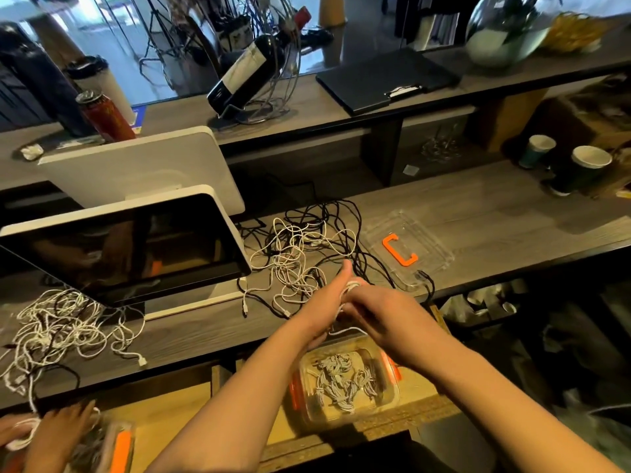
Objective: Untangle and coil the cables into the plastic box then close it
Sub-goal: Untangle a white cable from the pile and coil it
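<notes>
Our left hand [326,298] and right hand [370,310] grip a white cable [351,287] above the box [392,401] by the counter edge [191,367].

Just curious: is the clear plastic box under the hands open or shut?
Open. The clear plastic box has no lid on; its clear lid with orange handle lies on the grey counter.

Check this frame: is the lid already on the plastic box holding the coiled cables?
No. The clear lid with its orange handle lies apart on the counter, while the plastic box sits open.
</notes>
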Demonstrator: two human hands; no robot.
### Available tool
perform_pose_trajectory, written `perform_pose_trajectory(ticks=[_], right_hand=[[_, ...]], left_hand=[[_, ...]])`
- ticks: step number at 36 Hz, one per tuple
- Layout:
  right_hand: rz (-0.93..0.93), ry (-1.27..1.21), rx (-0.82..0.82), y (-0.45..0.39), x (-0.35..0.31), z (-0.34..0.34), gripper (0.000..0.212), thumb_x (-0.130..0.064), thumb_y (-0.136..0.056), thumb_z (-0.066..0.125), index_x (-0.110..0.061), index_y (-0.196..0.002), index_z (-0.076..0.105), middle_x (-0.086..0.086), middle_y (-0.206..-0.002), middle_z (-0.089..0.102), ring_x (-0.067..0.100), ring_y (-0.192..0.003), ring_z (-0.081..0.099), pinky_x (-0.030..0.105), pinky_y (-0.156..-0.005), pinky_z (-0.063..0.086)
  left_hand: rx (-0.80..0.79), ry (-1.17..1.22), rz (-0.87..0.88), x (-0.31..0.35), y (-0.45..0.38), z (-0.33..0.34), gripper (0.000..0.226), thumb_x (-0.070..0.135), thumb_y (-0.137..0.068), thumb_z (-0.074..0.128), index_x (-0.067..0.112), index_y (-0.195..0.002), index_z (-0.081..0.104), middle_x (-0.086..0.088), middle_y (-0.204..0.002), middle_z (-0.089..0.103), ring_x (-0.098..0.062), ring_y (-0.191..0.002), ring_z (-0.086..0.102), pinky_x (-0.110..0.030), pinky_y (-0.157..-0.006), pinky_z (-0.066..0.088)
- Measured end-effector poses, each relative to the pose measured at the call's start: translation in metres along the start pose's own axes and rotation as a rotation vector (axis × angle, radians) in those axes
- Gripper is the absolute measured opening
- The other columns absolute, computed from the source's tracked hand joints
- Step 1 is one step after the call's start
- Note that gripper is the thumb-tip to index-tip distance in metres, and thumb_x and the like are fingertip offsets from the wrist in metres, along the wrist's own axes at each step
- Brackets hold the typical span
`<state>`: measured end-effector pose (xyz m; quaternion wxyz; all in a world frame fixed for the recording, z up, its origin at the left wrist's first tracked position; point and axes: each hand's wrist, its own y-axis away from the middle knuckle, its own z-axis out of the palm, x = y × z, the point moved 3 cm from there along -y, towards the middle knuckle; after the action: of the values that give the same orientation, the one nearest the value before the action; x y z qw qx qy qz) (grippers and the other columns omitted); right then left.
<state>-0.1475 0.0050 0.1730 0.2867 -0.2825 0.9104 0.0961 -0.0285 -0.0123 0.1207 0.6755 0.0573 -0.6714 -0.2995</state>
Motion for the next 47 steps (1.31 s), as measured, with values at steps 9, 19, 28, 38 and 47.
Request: perform_pose_trajectory(ticks=[9, 19, 28, 38, 47], right_hand=[[0.118, 0.007, 0.221, -0.012, 0.019, -0.026, 0.044, -0.058, -0.074, 0.072, -0.018, -0.077, 0.056, -0.011, -0.059, 0.049, 0.002, -0.056, 0.044, 0.026, -0.054, 0.036], [0.082, -0.321, 0.057, -0.014, 0.032, -0.029, 0.027, -0.042, -0.081, 0.073, -0.017, -0.085, 0.065, 0.005, -0.075, 0.066, 0.023, -0.069, 0.06, 0.045, -0.066, 0.052], [0.199, -0.351, 0.153, -0.007, 0.042, -0.028, 0.024, -0.042, -0.09, 0.063, -0.019, -0.082, 0.066, 0.001, -0.071, 0.067, 0.015, -0.065, 0.061, 0.039, -0.065, 0.053], [0.198, -0.47, 0.167, 0.0, 0.04, -0.011, 0.025, -0.032, -0.1, 0.053, -0.021, -0.081, 0.064, -0.007, -0.071, 0.065, -0.001, -0.065, 0.058, 0.022, -0.062, 0.045], [0.289, -0.438, 0.284, 0.009, 0.029, 0.017, 0.03, -0.035, -0.1, 0.054, -0.029, -0.072, 0.063, -0.012, -0.06, 0.061, 0.005, -0.057, 0.054, 0.026, -0.056, 0.04]], left_hand=[[-0.332, 0.144, -0.186, 0.005, 0.02, -0.001, 0.074, 0.087, -0.078, 0.043, 0.02, -0.094, 0.072, -0.007, -0.079, 0.061, -0.01, -0.059, 0.05, -0.013, -0.047, 0.042], [-0.461, -0.112, -0.097, 0.009, 0.031, -0.003, 0.046, 0.046, -0.101, 0.046, 0.012, -0.132, 0.052, -0.006, -0.086, 0.07, -0.006, -0.056, 0.053, -0.022, -0.062, 0.044], [-0.235, 0.034, 0.019, 0.019, 0.033, -0.01, 0.04, 0.041, -0.103, 0.035, 0.017, -0.133, 0.047, -0.018, -0.116, 0.072, -0.031, -0.101, 0.072, -0.033, -0.08, 0.061], [0.013, 0.352, 0.072, 0.016, 0.029, -0.006, 0.048, 0.047, -0.1, 0.039, 0.022, -0.133, 0.063, -0.009, -0.128, 0.069, -0.033, -0.123, 0.062, -0.043, -0.103, 0.051], [0.113, 0.693, 0.212, 0.023, 0.023, 0.007, 0.053, 0.051, -0.106, 0.023, 0.023, -0.138, 0.054, -0.013, -0.116, 0.071, -0.023, -0.103, 0.069, -0.037, -0.095, 0.053]])
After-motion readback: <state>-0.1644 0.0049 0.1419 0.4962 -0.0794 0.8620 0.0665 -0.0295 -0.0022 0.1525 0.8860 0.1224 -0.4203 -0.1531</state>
